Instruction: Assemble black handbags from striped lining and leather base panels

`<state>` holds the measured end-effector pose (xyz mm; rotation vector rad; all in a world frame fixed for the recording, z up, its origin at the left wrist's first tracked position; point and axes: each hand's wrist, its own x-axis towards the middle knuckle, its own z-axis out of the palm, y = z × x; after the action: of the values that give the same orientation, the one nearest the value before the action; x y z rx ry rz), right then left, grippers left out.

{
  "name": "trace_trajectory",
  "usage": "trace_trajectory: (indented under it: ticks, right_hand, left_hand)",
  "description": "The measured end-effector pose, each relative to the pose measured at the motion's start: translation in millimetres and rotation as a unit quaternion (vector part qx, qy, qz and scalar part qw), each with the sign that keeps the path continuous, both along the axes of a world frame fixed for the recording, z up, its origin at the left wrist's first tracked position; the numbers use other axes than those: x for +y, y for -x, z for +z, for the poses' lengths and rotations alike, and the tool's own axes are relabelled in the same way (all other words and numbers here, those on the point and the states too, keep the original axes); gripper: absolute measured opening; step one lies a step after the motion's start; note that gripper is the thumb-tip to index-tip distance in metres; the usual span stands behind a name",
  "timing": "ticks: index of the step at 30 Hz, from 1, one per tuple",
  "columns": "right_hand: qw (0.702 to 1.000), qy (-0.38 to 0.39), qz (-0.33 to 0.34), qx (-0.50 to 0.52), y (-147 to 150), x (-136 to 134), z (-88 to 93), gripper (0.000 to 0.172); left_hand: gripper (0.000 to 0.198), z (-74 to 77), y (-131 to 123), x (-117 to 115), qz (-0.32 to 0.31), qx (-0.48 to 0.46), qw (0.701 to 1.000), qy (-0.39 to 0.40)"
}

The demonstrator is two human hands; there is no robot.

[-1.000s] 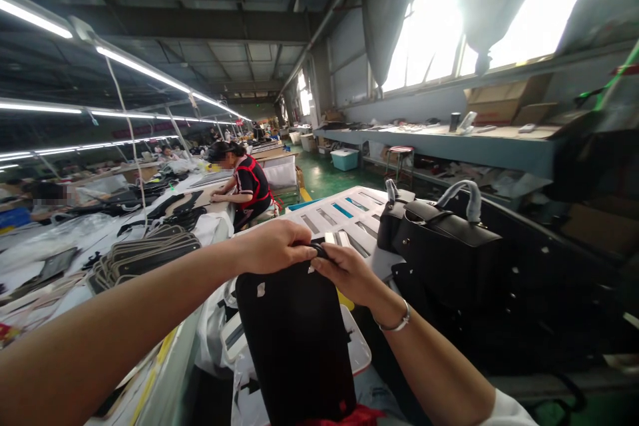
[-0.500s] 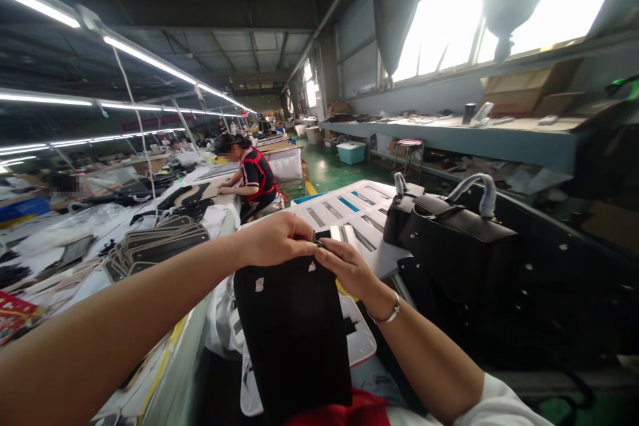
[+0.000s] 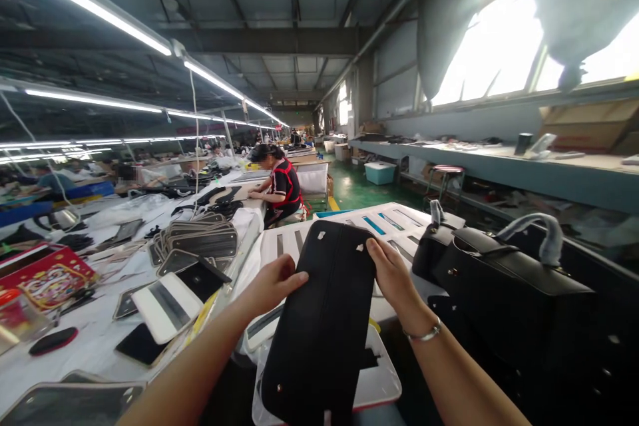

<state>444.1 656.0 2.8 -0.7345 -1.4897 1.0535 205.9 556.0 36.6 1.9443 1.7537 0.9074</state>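
Observation:
A long black leather-like panel (image 3: 324,313) with rounded corners stands tilted up in front of me, with a seam down its middle. Small metal pieces show near its top corners, and a stud sits at the lower left. My left hand (image 3: 272,286) holds its left edge, thumb on the front and the other fingers partly hidden. Over at the top right corner, my right hand (image 3: 394,273) is closed on the edge, a bracelet at its wrist. Below the panel lies a white tray (image 3: 384,373), partly covered.
Black handbags (image 3: 499,279) with wrapped handles stand on the right. Behind the panel is a white slotted board (image 3: 409,216). The left table bears stacked panels (image 3: 200,239), a white piece (image 3: 167,306) and a red box (image 3: 47,276). A co-worker (image 3: 282,183) bends over the table farther off.
Both hands were together at the panel's top edge; now they are apart, one on each side. The panel's face shows more fully, and the view has swung left.

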Motion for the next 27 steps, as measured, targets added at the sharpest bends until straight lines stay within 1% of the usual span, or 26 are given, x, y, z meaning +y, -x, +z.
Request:
trace_trajectory:
  ticks: [1,3,7,10,13,17,20,23,25,27]
  right_hand:
    - [1.000,0.004,-0.007,0.005,1,1,-1.3,0.040]
    - [1.000,0.005,-0.020,0.021,3,1,-3.1,0.040]
    - [0.999,0.006,-0.025,0.031,7,2,-7.3,0.044]
    - [0.999,-0.003,-0.049,0.019,8,2,-9.1,0.045]
    - [0.997,-0.018,-0.078,-0.007,8,2,-6.6,0.042]
    - [0.995,-0.033,-0.090,-0.032,9,5,-2.3,0.038]
    - [0.997,-0.013,-0.070,-0.011,12,8,-2.8,0.041]
    - [0.999,0.005,-0.041,-0.023,13,5,-4.2,0.050]
    - [0.997,-0.013,-0.014,-0.080,11,-2,-4.4,0.052]
    - [0.984,-0.055,-0.003,-0.170,9,-11,-4.2,0.048]
  left_hand:
    - [0.041,-8.8,-4,1,0.003,0.018,1.000,-0.011]
    - [0.042,-16.7,-13,3,-0.009,0.035,0.999,-0.017]
    - [0.046,-16.0,-21,10,-0.053,0.021,0.998,0.016]
    - [0.049,-18.6,-21,15,-0.047,0.026,0.998,0.015]
    - [0.050,-21.9,-20,16,-0.037,0.033,0.999,0.013]
    - [0.046,-21.6,-21,12,-0.059,0.003,0.998,0.017]
    - [0.043,-22.8,-20,10,-0.074,-0.055,0.996,0.016]
    - [0.044,-27.0,-15,8,-0.068,-0.161,0.984,0.032]
    - [0.046,-29.9,-11,7,-0.049,-0.224,0.972,0.050]
    - [0.048,-32.7,-6,5,-0.019,-0.260,0.964,0.059]
